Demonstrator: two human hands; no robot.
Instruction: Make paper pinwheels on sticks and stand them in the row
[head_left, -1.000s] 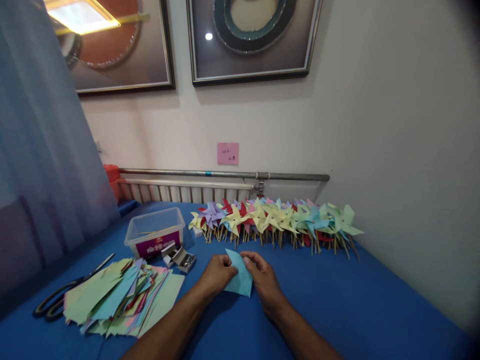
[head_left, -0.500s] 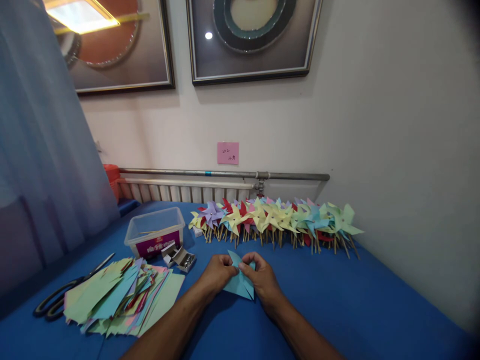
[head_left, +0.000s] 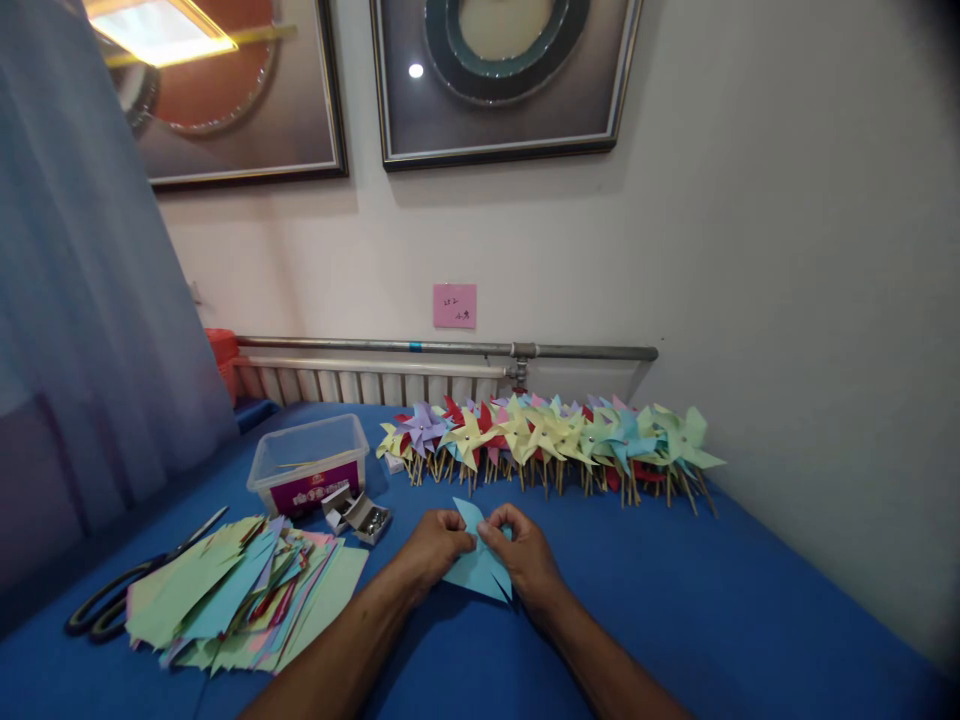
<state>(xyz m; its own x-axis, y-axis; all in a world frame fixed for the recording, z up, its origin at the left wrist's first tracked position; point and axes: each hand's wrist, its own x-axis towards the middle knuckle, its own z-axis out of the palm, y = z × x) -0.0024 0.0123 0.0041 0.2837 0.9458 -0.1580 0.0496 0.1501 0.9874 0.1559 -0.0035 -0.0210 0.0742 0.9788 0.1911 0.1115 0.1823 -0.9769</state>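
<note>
1. I have both hands on one light blue paper piece (head_left: 475, 572), which lies low over the blue table (head_left: 675, 600), near its front middle.
2. My left hand (head_left: 433, 545) pinches the sheet's left side; my right hand (head_left: 525, 553) is closed on folded corners at its centre. As I judge it, the centre pinch keeps the bent tips gathered, and the left grip stops the sheet from turning.
3. Behind the hands, a row of finished pinwheels (head_left: 547, 440) lies along the wall, well apart.
4. To the left lies a stack of cut coloured sheets (head_left: 232, 595), with scissors (head_left: 124, 590) just beyond it.
5. A clear plastic box (head_left: 310, 462) and small open pin boxes (head_left: 358, 514) sit left of the hands. Nothing lies between the hands and these items.
</note>
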